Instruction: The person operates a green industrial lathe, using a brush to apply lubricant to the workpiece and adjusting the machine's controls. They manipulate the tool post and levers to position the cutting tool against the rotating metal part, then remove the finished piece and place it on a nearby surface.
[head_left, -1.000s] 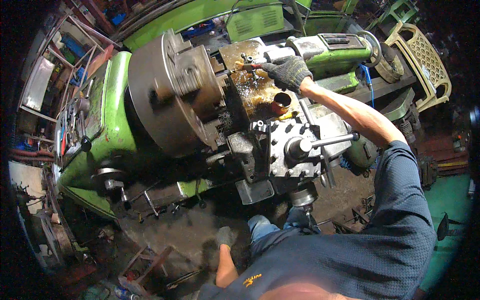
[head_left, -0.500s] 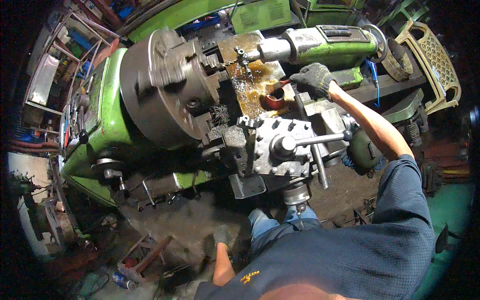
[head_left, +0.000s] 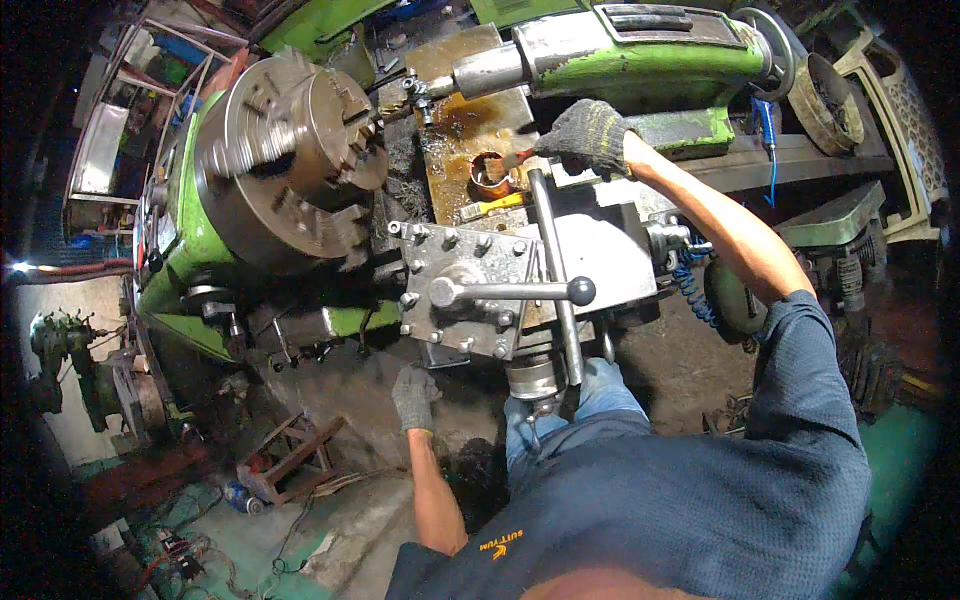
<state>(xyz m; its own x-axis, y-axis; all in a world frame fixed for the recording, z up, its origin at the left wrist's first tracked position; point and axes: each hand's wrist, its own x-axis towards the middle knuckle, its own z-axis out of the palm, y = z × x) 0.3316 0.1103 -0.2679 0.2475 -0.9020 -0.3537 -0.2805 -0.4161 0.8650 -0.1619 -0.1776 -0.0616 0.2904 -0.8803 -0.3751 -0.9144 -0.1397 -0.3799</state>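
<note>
A dark knit glove with yellowish flecks covers my right hand (head_left: 588, 138), which is closed on the red handle of a small brush (head_left: 516, 159). The brush's bristle end is in a round reddish cup (head_left: 489, 180) on the oily, wet plate (head_left: 440, 170) of the lathe. Beside the cup lies a yellow-handled tool (head_left: 492, 206). My left hand (head_left: 413, 398), in a grey glove, hangs low below the tool post (head_left: 460, 290), with its fingers loosely stretched and nothing visible in them. The large lathe chuck (head_left: 285, 160) is motion-blurred.
The green tailstock (head_left: 650, 60) with its handwheel (head_left: 770, 55) stands at the far right. A long lever with a black knob (head_left: 579, 291) sticks out of the tool post. A round pan (head_left: 825, 105) and a pale plastic chair (head_left: 905, 150) are farther right. A blue can (head_left: 243, 497) lies on the floor.
My right hand has moved left, and the brush now reaches into the cup. The left hand has risen toward the lathe. The view has shifted, and the tool post sits farther left in it.
</note>
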